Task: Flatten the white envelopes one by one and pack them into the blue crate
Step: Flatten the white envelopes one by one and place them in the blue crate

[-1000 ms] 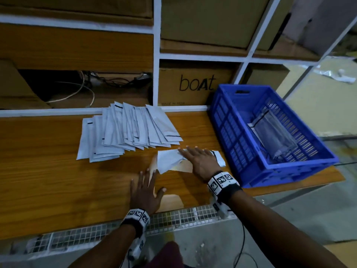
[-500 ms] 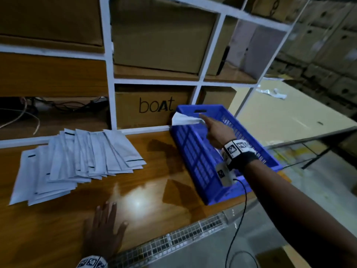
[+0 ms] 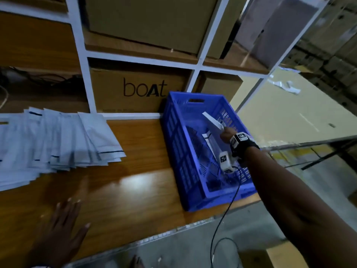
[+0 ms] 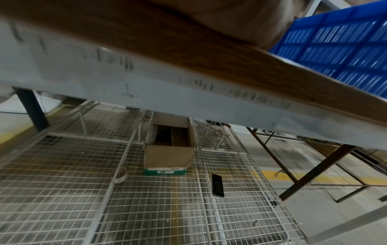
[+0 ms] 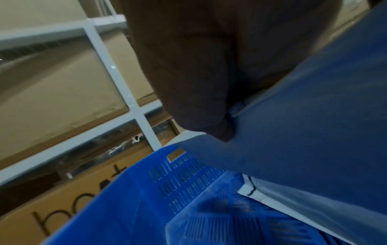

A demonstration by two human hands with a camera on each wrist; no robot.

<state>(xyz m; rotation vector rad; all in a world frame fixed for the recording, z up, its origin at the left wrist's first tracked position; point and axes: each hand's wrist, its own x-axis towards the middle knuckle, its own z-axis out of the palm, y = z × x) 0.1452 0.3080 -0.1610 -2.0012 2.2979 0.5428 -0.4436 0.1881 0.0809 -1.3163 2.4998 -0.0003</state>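
Observation:
My right hand [image 3: 226,134] is inside the blue crate [image 3: 174,144] and pinches a white envelope [image 3: 212,120], held tilted above the crate floor. The right wrist view shows my thumb pressed on that envelope [image 5: 303,132] from below. Another white envelope [image 3: 207,139] lies in the crate under it, its corner with a black line visible [image 5: 249,190]. A fanned pile of white envelopes [image 3: 58,140] lies on the wooden table at the left. My left hand [image 3: 61,227] lies flat, fingers spread, on the table near its front edge. The left wrist view shows only the table's underside and the crate wall [image 4: 339,46].
White shelving with cardboard boxes, one marked "boat" [image 3: 139,89], stands behind the table. The wooden table [image 3: 135,180] has a wire-mesh strip along its front edge. A beige table [image 3: 289,117] stands to the right. Under the table are a mesh rack, a box [image 4: 167,157] and a phone [image 4: 217,185].
My right hand carried the envelope from the table over the crate's rim and has lowered it into the crate. My left hand stayed flat on the table.

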